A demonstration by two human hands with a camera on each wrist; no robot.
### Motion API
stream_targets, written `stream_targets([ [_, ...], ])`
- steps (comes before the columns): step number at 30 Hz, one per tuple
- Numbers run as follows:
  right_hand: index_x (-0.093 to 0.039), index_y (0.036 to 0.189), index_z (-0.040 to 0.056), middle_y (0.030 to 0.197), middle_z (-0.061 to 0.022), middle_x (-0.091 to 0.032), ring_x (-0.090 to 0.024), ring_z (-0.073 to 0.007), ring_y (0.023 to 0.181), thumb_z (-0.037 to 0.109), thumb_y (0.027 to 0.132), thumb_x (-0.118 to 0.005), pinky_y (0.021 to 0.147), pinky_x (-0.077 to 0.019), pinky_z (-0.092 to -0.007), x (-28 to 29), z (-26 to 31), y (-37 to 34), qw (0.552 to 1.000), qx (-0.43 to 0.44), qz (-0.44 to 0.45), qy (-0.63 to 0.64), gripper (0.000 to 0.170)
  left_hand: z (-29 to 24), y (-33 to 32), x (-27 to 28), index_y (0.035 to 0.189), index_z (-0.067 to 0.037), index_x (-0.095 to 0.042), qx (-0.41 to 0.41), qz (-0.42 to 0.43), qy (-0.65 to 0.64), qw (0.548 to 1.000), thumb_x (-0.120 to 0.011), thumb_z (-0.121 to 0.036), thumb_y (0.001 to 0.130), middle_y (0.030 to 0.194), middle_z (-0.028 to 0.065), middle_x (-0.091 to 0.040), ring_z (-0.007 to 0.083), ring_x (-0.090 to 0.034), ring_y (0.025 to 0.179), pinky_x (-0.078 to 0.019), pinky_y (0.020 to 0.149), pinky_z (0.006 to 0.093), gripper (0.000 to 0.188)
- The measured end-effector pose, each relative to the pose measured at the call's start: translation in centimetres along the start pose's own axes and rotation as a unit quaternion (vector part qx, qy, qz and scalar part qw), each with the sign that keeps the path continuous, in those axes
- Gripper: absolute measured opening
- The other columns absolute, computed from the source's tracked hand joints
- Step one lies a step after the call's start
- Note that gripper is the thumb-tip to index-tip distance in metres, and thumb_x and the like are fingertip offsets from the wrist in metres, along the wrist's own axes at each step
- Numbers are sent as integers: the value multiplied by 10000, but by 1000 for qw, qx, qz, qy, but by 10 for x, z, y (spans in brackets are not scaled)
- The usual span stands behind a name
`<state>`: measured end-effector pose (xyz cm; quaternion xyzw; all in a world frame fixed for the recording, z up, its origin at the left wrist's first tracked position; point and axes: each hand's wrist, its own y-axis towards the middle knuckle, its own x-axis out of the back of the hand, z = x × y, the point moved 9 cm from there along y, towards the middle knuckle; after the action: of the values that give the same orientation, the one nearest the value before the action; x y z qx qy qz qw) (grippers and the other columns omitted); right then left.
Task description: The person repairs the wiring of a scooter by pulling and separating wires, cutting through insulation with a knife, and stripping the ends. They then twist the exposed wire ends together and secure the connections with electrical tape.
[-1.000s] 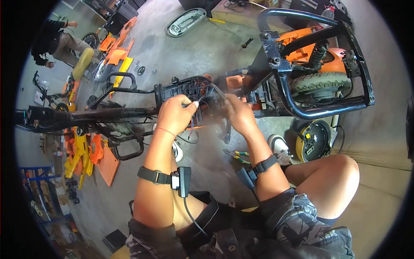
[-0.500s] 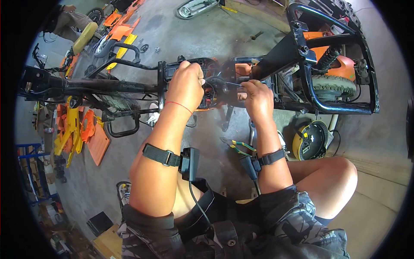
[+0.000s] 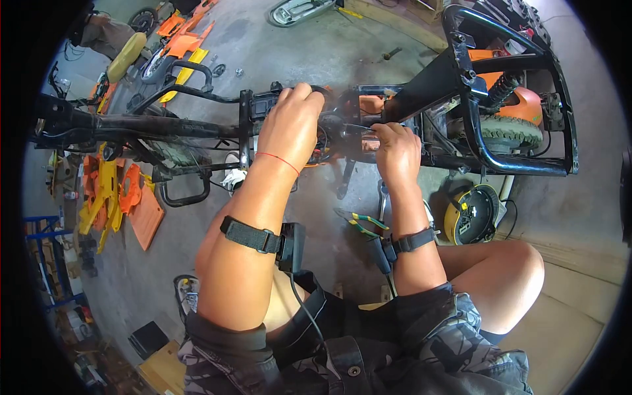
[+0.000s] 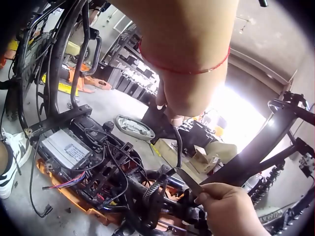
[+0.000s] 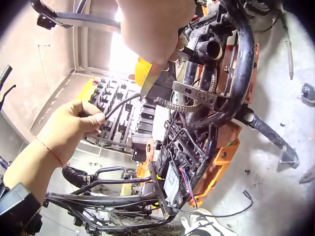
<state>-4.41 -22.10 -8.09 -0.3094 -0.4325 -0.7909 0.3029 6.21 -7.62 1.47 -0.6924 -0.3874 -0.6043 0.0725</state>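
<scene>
My left hand (image 3: 289, 128) grips a black cable (image 4: 178, 147) and pulls it up taut from the middle of a stripped black scooter frame (image 3: 171, 128). Between the thumb and fingers of my right hand (image 3: 398, 155) is a knife with a flat grey blade (image 5: 151, 82). Its tip lies right at the cable, just above where the cable leaves a ribbed spiral sleeve (image 5: 179, 106). Below the hands, a silver control box (image 4: 66, 148) and a tangle of wires sit in an orange-edged bay. My right palm hides most of the knife's handle.
Green-and-yellow pliers (image 3: 362, 220) and a wrench (image 3: 382, 197) lie on the floor near my right forearm. A yellow-rimmed bowl (image 3: 453, 220) holds small parts. Orange panels (image 3: 146, 220) are heaped at left. The rear wheel (image 3: 507, 135) stands at right; another person (image 3: 108, 36) is at the upper left.
Both hands have drawn apart from close together, left hand up and away, right hand to the right, with the cable stretched between. In the last half second the left hand rose slightly.
</scene>
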Motion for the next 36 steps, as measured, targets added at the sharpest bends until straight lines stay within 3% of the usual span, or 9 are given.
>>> stream_targets([
  [8, -742, 964, 139, 927, -29, -687, -611, -265, 910, 98, 748, -661, 834, -435, -422, -5, 5, -2, 999, -13, 22, -22, 234, -10, -1, 4, 807, -19, -567, -22, 5, 0, 1000, -666, 82, 734, 914, 129, -570, 348, -578, 921, -487, 796, 445, 159],
  [11, -737, 962, 129, 946, -33, -699, -613, -270, 911, 60, 787, -567, 841, -434, -408, -3, 11, -1, 999, -14, 23, -27, 253, -14, -1, 5, 802, -20, -574, -28, 11, -1, 1000, -655, 78, 741, 912, 127, -571, 342, -581, 918, -489, 793, 442, 141],
  [15, -731, 956, 131, 956, -22, -687, -611, -261, 925, 65, 767, -626, 836, -430, -402, -6, 15, 0, 998, -21, 47, -33, 226, -17, -3, 3, 878, -24, -631, -32, 66, 37, 997, -607, 14, 771, 992, 104, -590, 305, -594, 995, -539, 843, 409, 116],
  [20, -723, 941, 131, 961, -11, -672, -605, -252, 932, 79, 747, -681, 841, -426, -401, -14, 25, 0, 998, -15, 57, -38, 206, -22, -6, 6, 860, -29, -631, -40, 72, 32, 996, -629, 14, 747, 976, 96, -590, 298, -599, 976, -548, 817, 403, 121],
  [23, -723, 901, 132, 875, -21, -628, -587, -246, 905, 85, 750, -600, 805, -422, -400, -15, 31, 1, 999, -3, 33, -36, 200, -21, -7, 6, 848, -31, -629, -41, 74, 25, 996, -654, 6, 727, 974, 92, -592, 296, -602, 968, -551, 808, 401, 129],
  [28, -696, 850, 129, 850, -23, -611, -585, -249, 896, 91, 745, -606, 808, -425, -403, -15, 40, 3, 999, 9, 29, -38, 144, -21, -10, 6, 837, -31, -628, -44, 69, 32, 996, -666, 0, 717, 972, 92, -597, 293, -606, 967, -552, 800, 399, 130],
  [30, -684, 827, 126, 839, -29, -604, -585, -253, 894, 90, 742, -606, 812, -428, -405, -14, 44, 3, 999, 11, 31, -42, 121, -20, -10, 10, 818, -16, -599, -31, 54, -17, 998, -650, 25, 791, 905, 114, -579, 334, -588, 910, -494, 781, 438, 70],
  [34, -661, 788, 113, 824, -56, -599, -592, -266, 900, 102, 747, -605, 833, -442, -418, -14, 56, -2, 998, 21, 42, -51, 70, -11, -11, 8, 820, -8, -609, -14, 59, -10, 998, -667, 6, 806, 907, 127, -590, 348, -596, 919, -491, 796, 446, 62],
  [36, -671, 792, 114, 830, -65, -606, -605, -275, 907, 100, 742, -607, 838, -448, -418, -22, 62, -6, 995, 29, 88, -34, 82, 2, -11, 6, 827, 0, -617, 50, 72, -52, 995, -690, -12, 807, 915, 144, -600, 368, -603, 932, -487, 810, 454, 77],
])
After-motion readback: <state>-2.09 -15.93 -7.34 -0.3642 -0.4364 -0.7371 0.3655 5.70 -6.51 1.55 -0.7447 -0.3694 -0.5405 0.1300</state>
